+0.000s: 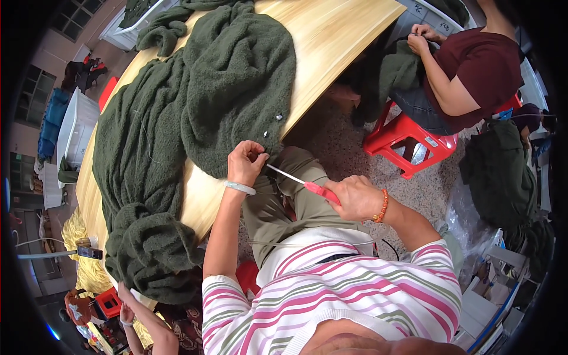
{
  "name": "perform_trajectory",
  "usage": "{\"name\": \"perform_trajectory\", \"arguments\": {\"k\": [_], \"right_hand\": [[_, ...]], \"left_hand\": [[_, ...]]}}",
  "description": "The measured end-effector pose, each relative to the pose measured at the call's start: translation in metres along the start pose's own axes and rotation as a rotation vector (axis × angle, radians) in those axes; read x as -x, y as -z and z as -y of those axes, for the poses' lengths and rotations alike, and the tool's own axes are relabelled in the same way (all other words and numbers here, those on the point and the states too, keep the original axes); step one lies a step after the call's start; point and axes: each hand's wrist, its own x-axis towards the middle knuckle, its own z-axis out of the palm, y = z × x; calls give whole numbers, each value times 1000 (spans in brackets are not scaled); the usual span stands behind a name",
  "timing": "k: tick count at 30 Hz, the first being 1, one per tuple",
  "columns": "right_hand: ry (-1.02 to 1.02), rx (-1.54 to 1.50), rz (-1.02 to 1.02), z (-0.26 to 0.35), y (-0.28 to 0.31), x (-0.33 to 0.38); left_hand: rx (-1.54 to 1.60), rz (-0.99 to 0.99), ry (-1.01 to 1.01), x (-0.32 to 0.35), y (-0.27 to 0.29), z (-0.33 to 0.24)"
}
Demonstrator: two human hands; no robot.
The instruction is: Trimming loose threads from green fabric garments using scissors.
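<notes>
Knit met my pinching left hand; right hand gripped tool.
It looked soft, best held by its edge.

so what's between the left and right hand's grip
In the head view, a tool lies there: its thin pale shaft points toward the left hand's grip, its red handle sits in the right hand's grip.

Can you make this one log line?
left hand: pinched at green fabric | right hand: gripping red-handled tool | tool tip: near left hand
</notes>
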Motion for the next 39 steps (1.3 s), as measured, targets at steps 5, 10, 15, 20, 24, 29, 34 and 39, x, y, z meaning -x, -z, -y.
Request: {"name": "perform_trajectory", "arguments": {"k": [5,10,15,20,24,29,34,39], "right_hand": [[37,-1,-3,-3,-2,-2],[-7,-50,-93,-4,3,0],[27,-31,-30,-1,-2,7],[48,-46,6,0,-4,4],[61,-82,-163,-13,-5,5],[37,-68,-126,-10,-5,0],[50,30,-9,-1,-5,-5],[16,-102,-178,-19,0,-9]], "left_hand": [[96,28,34,-3,5,12],[588,105,203,-8,14,15],[505,139,211,-9,14,21],[451,41,79,2,6,16],[672,-45,49,13,3,22],[298,-70,-129,19,3,20],[208,-40,-189,14,3,16],[210,-226,-180,10,22,14]]}}
